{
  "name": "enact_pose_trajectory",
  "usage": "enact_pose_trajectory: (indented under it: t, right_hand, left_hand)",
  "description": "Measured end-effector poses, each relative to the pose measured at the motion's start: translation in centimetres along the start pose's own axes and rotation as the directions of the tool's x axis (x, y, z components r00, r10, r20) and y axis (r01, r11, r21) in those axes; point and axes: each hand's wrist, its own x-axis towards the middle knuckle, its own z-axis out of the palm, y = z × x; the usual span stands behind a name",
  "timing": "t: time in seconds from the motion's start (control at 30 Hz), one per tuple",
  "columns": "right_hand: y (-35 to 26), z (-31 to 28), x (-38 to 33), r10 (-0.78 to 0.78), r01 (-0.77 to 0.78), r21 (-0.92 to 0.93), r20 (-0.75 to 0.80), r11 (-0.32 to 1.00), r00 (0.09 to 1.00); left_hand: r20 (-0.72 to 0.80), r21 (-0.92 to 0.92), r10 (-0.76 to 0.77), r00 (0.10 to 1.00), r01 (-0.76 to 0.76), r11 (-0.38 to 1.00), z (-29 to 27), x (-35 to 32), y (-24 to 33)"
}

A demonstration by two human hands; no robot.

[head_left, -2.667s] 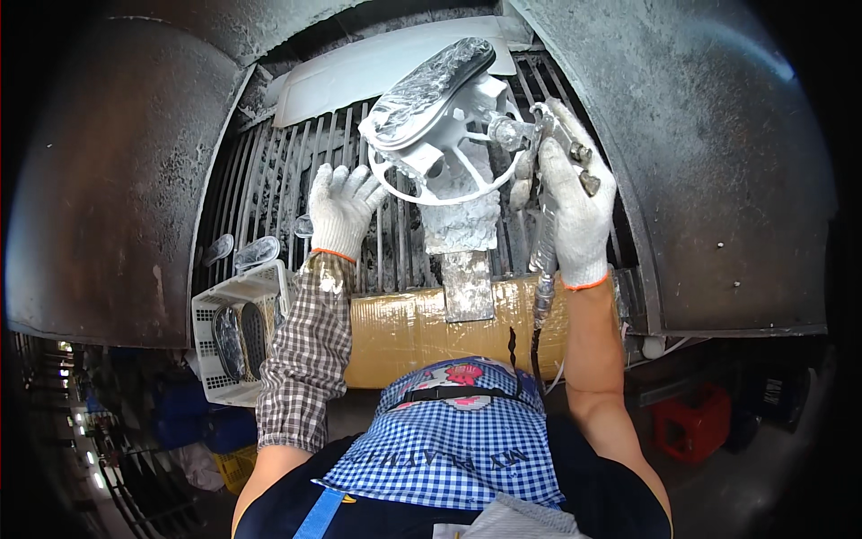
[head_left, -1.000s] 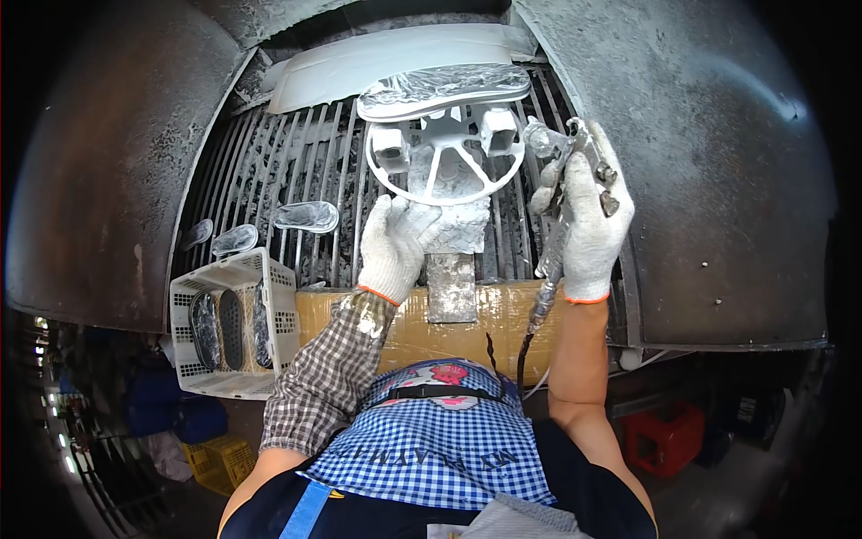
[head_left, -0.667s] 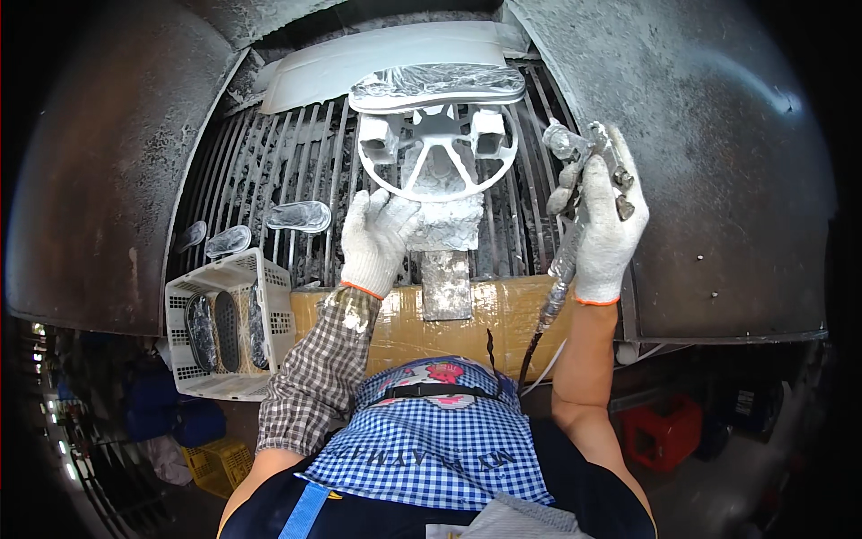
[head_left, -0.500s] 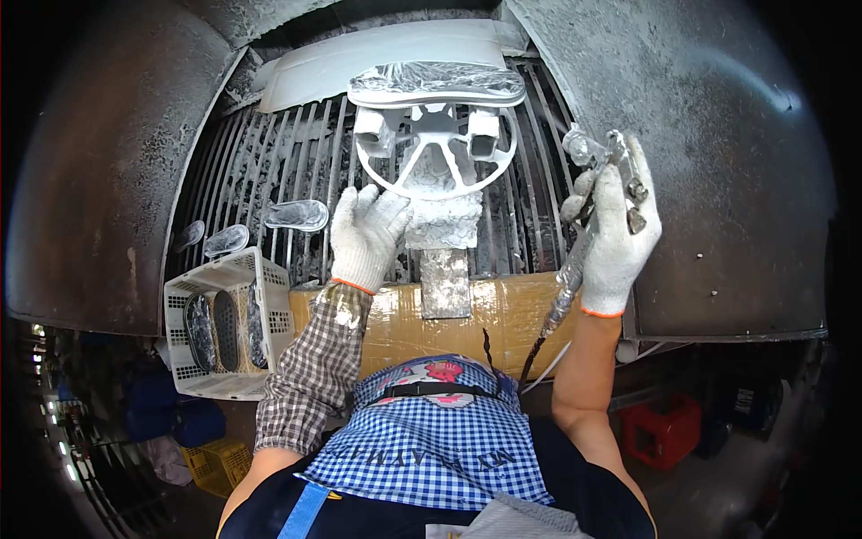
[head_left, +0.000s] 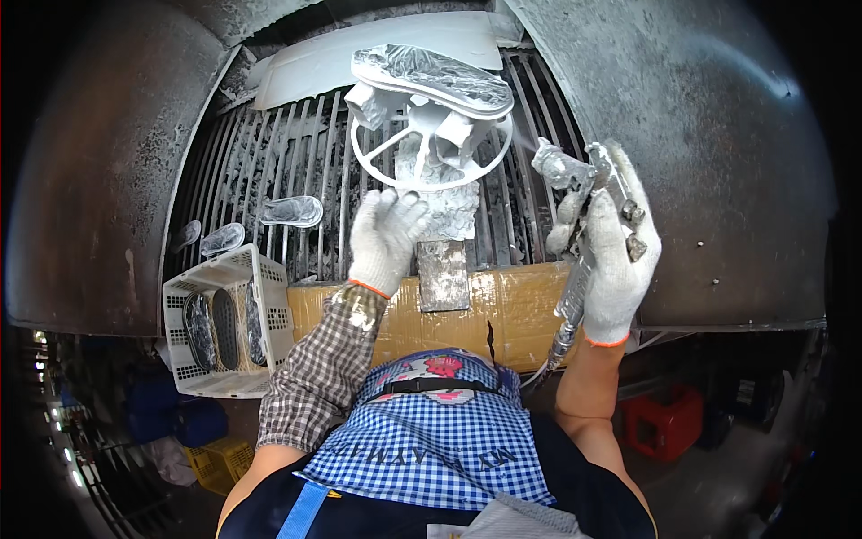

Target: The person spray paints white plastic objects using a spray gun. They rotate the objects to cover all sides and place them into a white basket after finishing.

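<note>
White crate point(head_left: 279, 310) at its left, my gloved left hand point(head_left: 381, 238) has fingers spread by the near rim of a white wheel point(head_left: 426, 119), contact unclear; well apart, my right hand point(head_left: 621, 260) is clamped around a spray gun point(head_left: 563, 168). Beyond both hands, a film-covered sole point(head_left: 433, 79) rests atop the wheel.

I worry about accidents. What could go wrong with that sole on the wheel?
The sole sits on top of the wheel with no clamp that I can see, so a bump might knock it off. The left hand is close to the wheel, so it might get hit if the wheel turns. The spray gun in the right hand points toward the wheel; stray spray might reach the left hand.
</note>
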Motion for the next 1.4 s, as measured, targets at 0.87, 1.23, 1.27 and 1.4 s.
enact_pose_trajectory:
  t: [0.87, 1.23, 1.27, 1.4]
  right_hand:
    - [-0.2, 0.2, -0.6, 0.052, -0.057, 0.041, 0.131, 0.998, 0.99]
    - [3.2, 1.9, 2.4, 0.028, -0.03, 0.005, 0.247, 1.0, 0.969]
    - [3.6, 2.1, 2.8, 0.015, -0.017, 0.009, 0.219, 1.0, 0.976]
    - [3.9, 2.4, 3.8, -0.01, 0.004, 0.033, 0.17, 0.999, 0.985]
  left_hand:
    - [0.006, 0.046, 0.123, 0.992, -0.123, 0.991, 0.8, 0.5, 4.3]
    - [-0.116, 0.041, 0.051, 0.992, -0.046, 0.998, -1.5, -0.1, 3.5]
    - [-0.124, 0.033, 0.039, 0.991, -0.035, 0.999, -1.5, -0.3, 3.3]
    - [-0.123, 0.009, 0.002, 0.992, 0.0, 1.0, -1.9, -0.7, 2.2]
